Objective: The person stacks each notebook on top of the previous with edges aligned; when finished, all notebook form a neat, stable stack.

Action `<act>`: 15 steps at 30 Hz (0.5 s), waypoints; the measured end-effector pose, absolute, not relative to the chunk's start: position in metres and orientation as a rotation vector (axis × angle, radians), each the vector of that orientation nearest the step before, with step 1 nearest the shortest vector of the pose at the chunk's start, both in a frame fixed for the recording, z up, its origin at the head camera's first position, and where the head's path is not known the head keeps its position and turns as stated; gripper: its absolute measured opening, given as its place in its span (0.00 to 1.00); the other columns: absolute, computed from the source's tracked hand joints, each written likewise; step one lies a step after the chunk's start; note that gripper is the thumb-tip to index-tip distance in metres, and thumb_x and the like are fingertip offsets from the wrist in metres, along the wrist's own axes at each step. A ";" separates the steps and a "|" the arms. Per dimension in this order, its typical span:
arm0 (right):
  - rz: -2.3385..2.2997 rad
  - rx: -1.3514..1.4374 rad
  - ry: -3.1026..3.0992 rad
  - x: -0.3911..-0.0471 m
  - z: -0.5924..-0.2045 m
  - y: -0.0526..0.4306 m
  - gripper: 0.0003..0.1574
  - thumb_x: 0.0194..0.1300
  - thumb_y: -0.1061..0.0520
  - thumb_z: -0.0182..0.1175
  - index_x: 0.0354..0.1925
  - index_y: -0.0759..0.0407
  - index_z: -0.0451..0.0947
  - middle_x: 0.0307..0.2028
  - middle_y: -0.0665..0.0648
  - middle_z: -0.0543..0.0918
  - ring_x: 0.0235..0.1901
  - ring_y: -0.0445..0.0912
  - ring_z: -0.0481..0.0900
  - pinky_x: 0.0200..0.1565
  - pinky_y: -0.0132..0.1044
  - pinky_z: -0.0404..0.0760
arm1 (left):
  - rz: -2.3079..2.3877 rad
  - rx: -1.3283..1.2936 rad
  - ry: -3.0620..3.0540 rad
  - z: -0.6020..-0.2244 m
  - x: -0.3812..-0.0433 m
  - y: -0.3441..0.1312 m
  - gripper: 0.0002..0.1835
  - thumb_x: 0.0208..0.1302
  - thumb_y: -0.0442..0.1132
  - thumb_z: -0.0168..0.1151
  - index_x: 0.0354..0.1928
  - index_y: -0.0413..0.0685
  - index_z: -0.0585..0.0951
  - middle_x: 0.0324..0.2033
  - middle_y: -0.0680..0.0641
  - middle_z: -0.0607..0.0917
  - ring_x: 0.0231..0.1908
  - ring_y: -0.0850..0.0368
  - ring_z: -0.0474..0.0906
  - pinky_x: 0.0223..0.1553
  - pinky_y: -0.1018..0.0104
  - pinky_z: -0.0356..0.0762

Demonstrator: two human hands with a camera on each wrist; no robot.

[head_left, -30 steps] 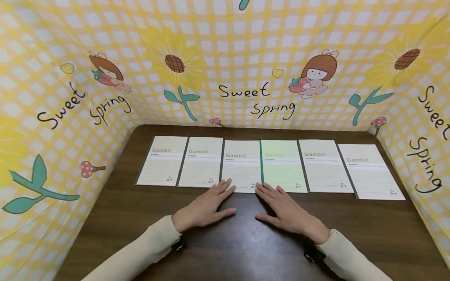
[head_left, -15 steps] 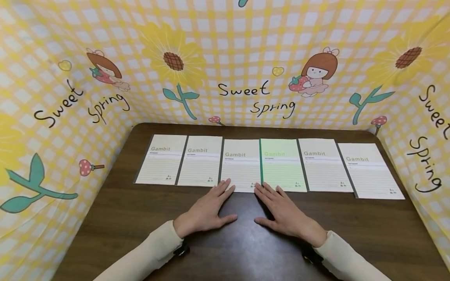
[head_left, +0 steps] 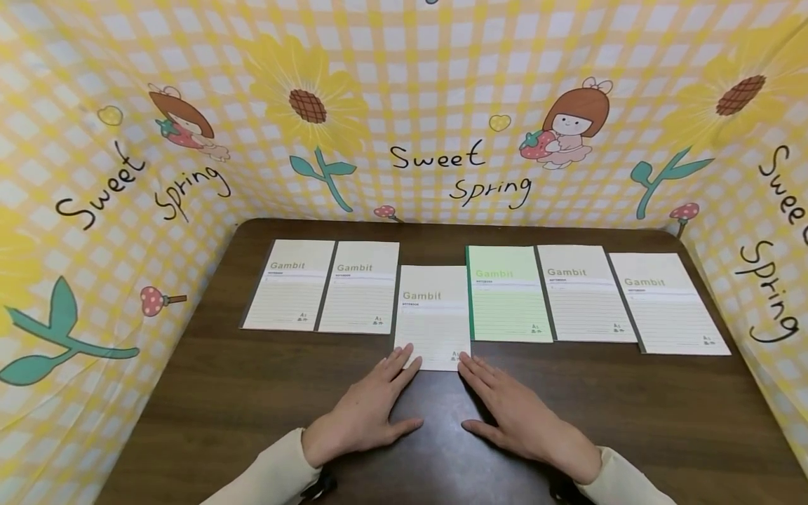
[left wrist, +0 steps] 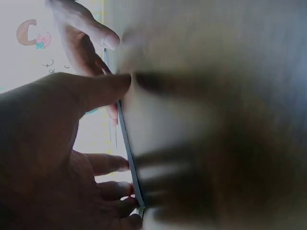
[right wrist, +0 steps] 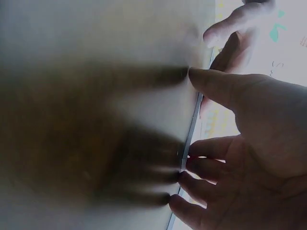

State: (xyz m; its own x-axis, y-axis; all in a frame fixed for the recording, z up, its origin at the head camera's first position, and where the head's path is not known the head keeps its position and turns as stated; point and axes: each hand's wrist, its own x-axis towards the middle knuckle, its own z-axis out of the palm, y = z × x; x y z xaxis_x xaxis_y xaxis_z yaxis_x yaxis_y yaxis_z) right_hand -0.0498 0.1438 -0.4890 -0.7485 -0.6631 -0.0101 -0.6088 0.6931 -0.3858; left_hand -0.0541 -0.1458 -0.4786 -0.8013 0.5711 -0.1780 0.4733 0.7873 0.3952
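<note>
Both hands lie flat, fingers straight and slightly spread: the left hand (head_left: 362, 415) and right hand (head_left: 520, 414) touch the near edge of the cream paper notebook (head_left: 432, 317), which sits lower than its row on the dark wooden surface (head_left: 221, 393). Press evenly at both corners — a slide then stays square.

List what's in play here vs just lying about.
In play: third notebook, out of the row and nearer the person; left hand and right hand at its near edge.
Lying about: green notebook, four cream notebooks in row, table.
</note>
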 end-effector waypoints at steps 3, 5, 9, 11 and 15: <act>-0.545 -1.049 2.767 -0.046 -0.491 0.143 0.51 0.74 0.38 0.62 0.81 0.61 0.58 0.81 0.61 0.60 0.78 0.57 0.64 0.72 0.56 0.74 | 0.523 0.792 2.692 -0.480 -0.051 -0.146 0.46 0.71 0.62 0.64 0.82 0.47 0.60 0.83 0.41 0.53 0.83 0.41 0.51 0.71 0.45 0.73; -0.591 -1.042 2.772 -0.045 -0.492 0.143 0.50 0.74 0.39 0.63 0.80 0.61 0.58 0.81 0.60 0.61 0.78 0.57 0.64 0.71 0.56 0.74 | 0.616 0.753 2.695 -0.481 -0.051 -0.147 0.44 0.72 0.59 0.65 0.81 0.48 0.62 0.83 0.42 0.55 0.82 0.42 0.52 0.73 0.44 0.72; -0.818 -0.961 2.730 -0.044 -0.495 0.144 0.51 0.72 0.40 0.65 0.81 0.58 0.58 0.82 0.59 0.59 0.79 0.56 0.63 0.72 0.58 0.72 | 0.938 0.577 2.745 -0.485 -0.052 -0.149 0.36 0.71 0.54 0.67 0.76 0.50 0.71 0.79 0.43 0.65 0.78 0.43 0.63 0.72 0.41 0.70; -0.975 -0.868 2.680 -0.045 -0.496 0.145 0.53 0.72 0.41 0.66 0.82 0.57 0.55 0.83 0.58 0.56 0.80 0.54 0.59 0.74 0.58 0.69 | 1.124 0.463 2.773 -0.486 -0.053 -0.150 0.33 0.71 0.52 0.69 0.73 0.49 0.74 0.76 0.42 0.70 0.75 0.43 0.69 0.69 0.42 0.74; -1.321 -0.599 2.502 -0.048 -0.494 0.143 0.57 0.72 0.44 0.68 0.84 0.56 0.48 0.84 0.59 0.51 0.81 0.52 0.57 0.76 0.54 0.64 | 1.391 0.216 2.747 -0.487 -0.056 -0.150 0.33 0.71 0.50 0.69 0.73 0.46 0.73 0.71 0.40 0.74 0.69 0.42 0.75 0.65 0.49 0.80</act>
State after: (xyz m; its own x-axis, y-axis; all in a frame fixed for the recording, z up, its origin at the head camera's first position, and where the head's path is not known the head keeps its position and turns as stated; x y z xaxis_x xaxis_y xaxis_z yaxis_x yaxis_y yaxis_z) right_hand -0.0479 0.1429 -0.4942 -0.8845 -0.4658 -0.0276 -0.2399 0.5046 -0.8293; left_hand -0.0555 -0.1496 -0.4866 -0.9887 0.1495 0.0140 0.0998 0.5844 0.8053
